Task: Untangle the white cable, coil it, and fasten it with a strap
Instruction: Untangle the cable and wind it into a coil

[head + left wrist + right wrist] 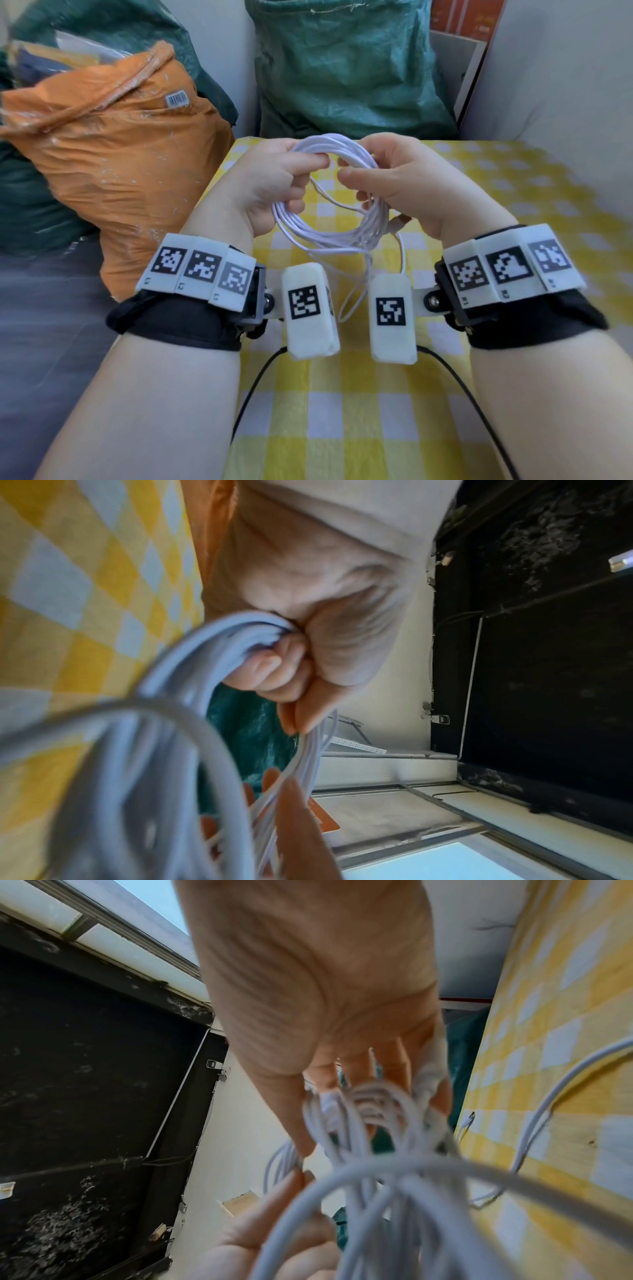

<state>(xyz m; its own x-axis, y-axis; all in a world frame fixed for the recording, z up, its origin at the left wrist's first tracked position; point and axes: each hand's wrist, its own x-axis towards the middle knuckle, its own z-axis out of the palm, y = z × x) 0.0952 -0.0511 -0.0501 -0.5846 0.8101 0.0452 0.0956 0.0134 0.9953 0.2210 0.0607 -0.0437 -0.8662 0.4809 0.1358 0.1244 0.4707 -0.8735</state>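
Both hands' fingers [310,159] clamped on white cable [329,233] coil; loose tail on tablecloth [513,205] only overhead.

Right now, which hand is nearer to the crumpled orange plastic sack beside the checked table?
Left. The left hand grips the white cable coil on the side of the orange sack; the right hand holds the coil's far side.

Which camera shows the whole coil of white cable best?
The head view: the whole white cable coil shows between left hand and right hand. Both wrist views show only blurred close-up loops.
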